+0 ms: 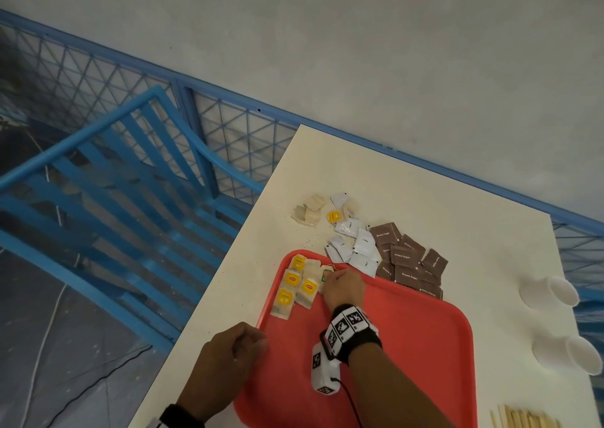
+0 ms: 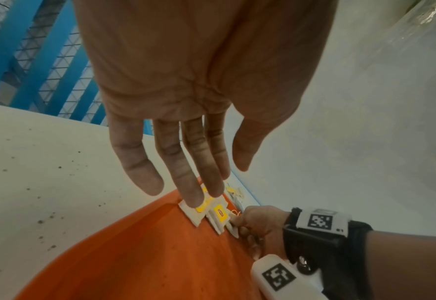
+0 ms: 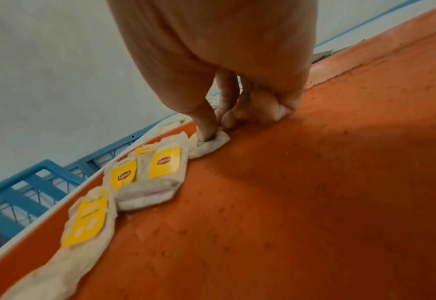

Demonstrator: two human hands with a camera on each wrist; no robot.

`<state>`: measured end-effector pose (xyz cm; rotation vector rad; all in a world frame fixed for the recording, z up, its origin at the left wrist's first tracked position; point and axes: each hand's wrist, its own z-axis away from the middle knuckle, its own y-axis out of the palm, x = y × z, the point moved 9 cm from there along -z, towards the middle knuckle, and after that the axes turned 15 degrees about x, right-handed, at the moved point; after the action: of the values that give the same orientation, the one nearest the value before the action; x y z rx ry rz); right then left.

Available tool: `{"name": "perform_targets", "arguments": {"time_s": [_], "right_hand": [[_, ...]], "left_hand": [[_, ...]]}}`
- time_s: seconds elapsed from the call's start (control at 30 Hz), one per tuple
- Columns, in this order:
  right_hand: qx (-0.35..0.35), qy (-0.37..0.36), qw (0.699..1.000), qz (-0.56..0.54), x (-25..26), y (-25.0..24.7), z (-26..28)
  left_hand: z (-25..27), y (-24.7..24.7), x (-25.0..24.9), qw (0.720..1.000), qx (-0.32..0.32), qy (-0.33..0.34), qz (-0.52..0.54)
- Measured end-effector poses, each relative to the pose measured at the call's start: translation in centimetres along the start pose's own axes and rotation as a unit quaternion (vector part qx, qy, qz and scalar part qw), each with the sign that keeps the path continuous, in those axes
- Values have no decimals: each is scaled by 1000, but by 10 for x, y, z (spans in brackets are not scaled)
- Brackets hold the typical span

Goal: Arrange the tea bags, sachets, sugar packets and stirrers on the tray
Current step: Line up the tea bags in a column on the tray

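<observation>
At the tray's point(image 1: 425, 346) seven o'clock edge, in the head view, our left hand point(image 1: 228, 359) rests against the rim. The left wrist view shows its fingers point(image 2: 137, 162) straight and relaxed, gripping nothing.

Toward the tray's eleven o'clock corner lie the yellow-tagged tea bags point(image 1: 294, 285), set in two short rows, touching one another and lying flat along the rim.

Just beside them, at their three o'clock, our right hand point(image 1: 343, 288) pinches a green-tagged tea bag point(image 3: 209, 144) between thumb and forefinger, pressing it onto the tray floor right next to the nearest yellow-tagged bag; the other fingers are curled under the palm.

Off the tray, at its twelve o'clock on the table point(image 1: 425, 199), sit loose tea bags point(image 1: 309, 212), then white sachets point(image 1: 356, 244) in a heap, with brown sugar packets point(image 1: 408, 261) piled at their three o'clock, some touching the tray's far rim.

Further right, two white paper cups point(image 1: 555, 292) lie on their sides near the table's edge, and wooden stirrers point(image 1: 526, 421) lie at the tray's four o'clock.
</observation>
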<state>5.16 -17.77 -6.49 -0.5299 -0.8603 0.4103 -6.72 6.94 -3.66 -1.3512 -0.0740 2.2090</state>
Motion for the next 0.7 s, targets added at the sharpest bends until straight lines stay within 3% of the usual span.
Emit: {"name": "perform_targets", "arguments": {"time_s": [0.17,0.37,0.47,0.53,0.63,0.7], "right_hand": [[11,-44,999,16,2,-1,0],[-2,-96,993,-70,-16,-27,19],[59,-158,977,-133,-9,-26,53],[104,-183,958,-194,-4,-17,77],[156,-174,932,-278,-6,3,98],[181,-136,931,-286,-15,17,100]], "left_hand": [[-3,-1,-8,1000,0,9,-4],[-10,1,-21,1000,-2,22,5],[-19,7,-40,996,-24,43,74],[-29,19,-45,992,-4,36,124],[-41,37,-43,991,45,41,120],[-43,39,-36,990,54,47,118]]}}
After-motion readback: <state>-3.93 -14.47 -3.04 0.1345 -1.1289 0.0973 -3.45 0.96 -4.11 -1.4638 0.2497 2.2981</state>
